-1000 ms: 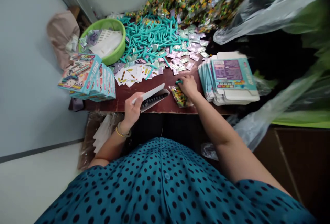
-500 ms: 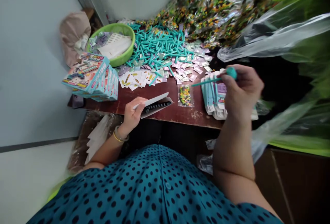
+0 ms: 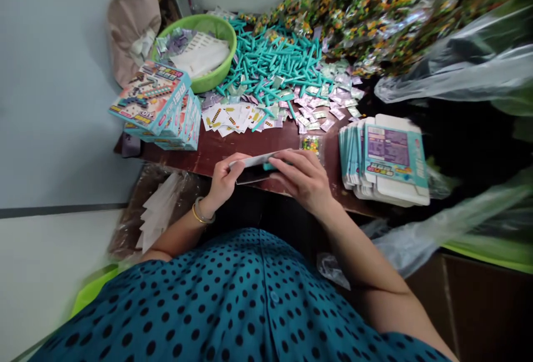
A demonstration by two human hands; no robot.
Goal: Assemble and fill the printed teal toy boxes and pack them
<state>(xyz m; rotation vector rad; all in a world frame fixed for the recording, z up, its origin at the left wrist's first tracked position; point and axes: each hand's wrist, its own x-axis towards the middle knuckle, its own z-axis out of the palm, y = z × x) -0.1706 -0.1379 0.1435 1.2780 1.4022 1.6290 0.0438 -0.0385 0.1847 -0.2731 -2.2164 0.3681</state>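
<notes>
Above the table's front edge, my left hand [image 3: 226, 180] grips the left end of a small open carton [image 3: 255, 160], its thumb on the white flap. The carton is tilted, its dark inside partly showing. My right hand [image 3: 306, 180] is at the carton's right end, fingers bent over its mouth. Under those fingers shows a bit of a teal stick-like piece [image 3: 270, 166]; the rest of it is hidden by the hand and carton. Just behind my right hand lies a clear packet of coloured beads [image 3: 310, 144], partly covered by it.
Flattened cartons [image 3: 391, 151] are stacked at the right. Finished-looking boxes [image 3: 156, 101] stand at the left before a green basket [image 3: 227, 68]. Behind lie teal sticks [image 3: 278, 65], small sachets [image 3: 328, 112], printed cards [image 3: 229, 119] and a heap of bead packets [image 3: 387, 12].
My right hand has come left and down from over the carton stack to the open carton, bringing the teal piece. My left hand still holds the carton. The whole view has shifted slightly.
</notes>
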